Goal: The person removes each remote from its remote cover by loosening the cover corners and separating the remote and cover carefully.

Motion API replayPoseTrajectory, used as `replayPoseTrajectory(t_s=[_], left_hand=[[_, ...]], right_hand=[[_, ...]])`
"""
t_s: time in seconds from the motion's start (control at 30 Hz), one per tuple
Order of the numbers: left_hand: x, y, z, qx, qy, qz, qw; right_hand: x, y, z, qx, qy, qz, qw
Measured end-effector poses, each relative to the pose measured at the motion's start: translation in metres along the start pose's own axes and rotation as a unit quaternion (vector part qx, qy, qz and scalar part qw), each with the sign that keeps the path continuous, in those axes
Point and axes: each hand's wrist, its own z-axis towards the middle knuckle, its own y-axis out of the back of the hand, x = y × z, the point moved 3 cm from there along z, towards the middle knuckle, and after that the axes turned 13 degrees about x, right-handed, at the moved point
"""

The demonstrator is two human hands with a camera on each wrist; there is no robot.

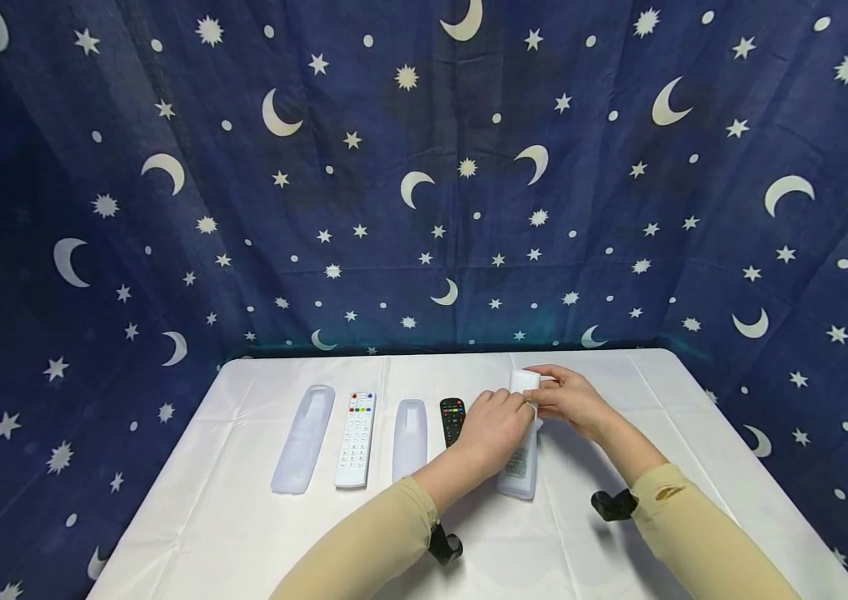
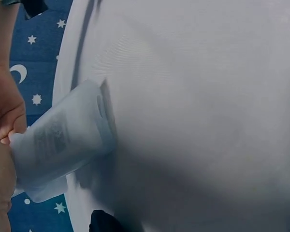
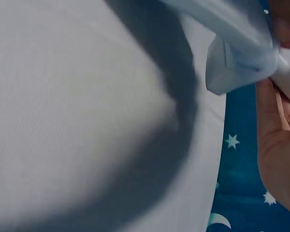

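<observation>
My left hand (image 1: 495,429) and right hand (image 1: 570,404) meet around a white remote control (image 1: 525,381) at the right of the table. A translucent silicone cover (image 2: 63,140) encloses the remote's lower part, and a printed label shows through it. The remote's bare far end sticks out beyond the cover. Gripping the covered body from the left, my left hand hides its middle. My right hand pinches around the far end, its palm side visible in the right wrist view. A loose flap of the cover (image 3: 237,72) hangs off the side there.
Left of my hands lie a black remote (image 1: 451,419), partly hidden by the left hand, a short translucent cover (image 1: 411,437), a white remote (image 1: 356,440) and a longer translucent cover (image 1: 304,440). The white-clothed table (image 1: 192,508) ends at a starry blue curtain (image 1: 364,283).
</observation>
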Motion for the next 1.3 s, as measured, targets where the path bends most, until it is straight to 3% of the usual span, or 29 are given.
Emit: replayPoseTrajectory(t_s=[0.2,0.37,0.53,0.9,1.13,1.3], left_hand=[[-0.005,-0.001,-0.002,-0.009,-0.005,0.002,0.9999],[-0.005,0.000,-0.002,-0.024,-0.016,-0.005,0.9996],[-0.007,0.004,-0.001,-0.037,-0.030,0.020,0.9987],[-0.010,0.007,0.000,0.002,-0.003,0.048,0.9988],[-0.003,0.007,-0.004,-0.032,-0.008,0.003,0.9995],[-0.002,0.006,-0.005,-0.038,-0.011,0.000,0.9992]], right_hand=[[0.007,0.006,-0.002,0.033,-0.006,-0.062,0.997],[0.010,0.011,-0.002,0.052,-0.017,-0.075,0.996],[0.013,0.013,-0.001,0.059,-0.026,-0.085,0.994],[0.020,0.009,0.003,0.040,-0.035,-0.113,0.992],[0.021,0.010,0.002,0.025,-0.050,-0.116,0.992],[0.022,0.007,0.004,0.020,-0.061,-0.118,0.991]])
